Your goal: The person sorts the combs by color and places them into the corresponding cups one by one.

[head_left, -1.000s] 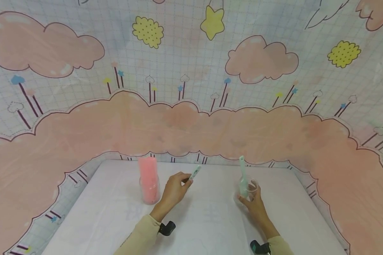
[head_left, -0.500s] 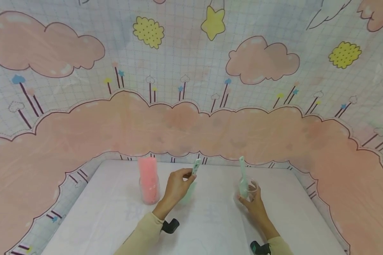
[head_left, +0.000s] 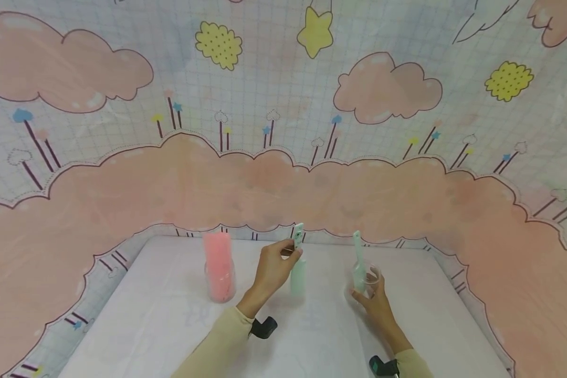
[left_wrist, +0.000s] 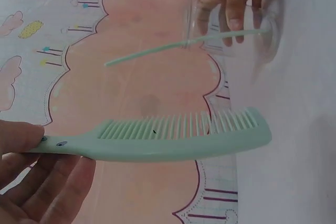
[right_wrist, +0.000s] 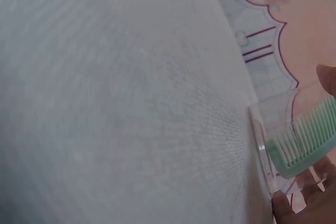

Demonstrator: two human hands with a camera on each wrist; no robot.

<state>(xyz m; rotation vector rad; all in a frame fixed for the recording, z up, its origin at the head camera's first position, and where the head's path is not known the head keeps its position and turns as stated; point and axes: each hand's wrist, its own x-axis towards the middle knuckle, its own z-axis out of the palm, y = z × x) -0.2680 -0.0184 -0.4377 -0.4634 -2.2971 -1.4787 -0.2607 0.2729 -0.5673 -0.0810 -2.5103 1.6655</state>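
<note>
My left hand (head_left: 271, 269) pinches a mint-green comb (left_wrist: 178, 148) by the end of its handle. In the head view that comb hangs upright over the table, toothed part down. To the right, my right hand (head_left: 379, 304) grips a clear cup (head_left: 373, 274) low on the table, fingers round its side. A second mint-green comb (head_left: 358, 268) stands in this cup, its handle sticking up past the rim. The right wrist view shows the toothed end of the cup's comb (right_wrist: 304, 140) through the clear wall, close to the bottom.
On the left of the white table (head_left: 146, 315), another clear container (head_left: 210, 278) holds a tall pink flat thing (head_left: 218, 257). Behind the table hangs a printed cloth (head_left: 283, 189) with clouds and stars. A black wrist camera (head_left: 264, 328) sits on the left wrist.
My left hand has moved right and slightly up, and its comb has swung from slanted to upright with the teeth end down. The right hand and its cup have stayed in place.
</note>
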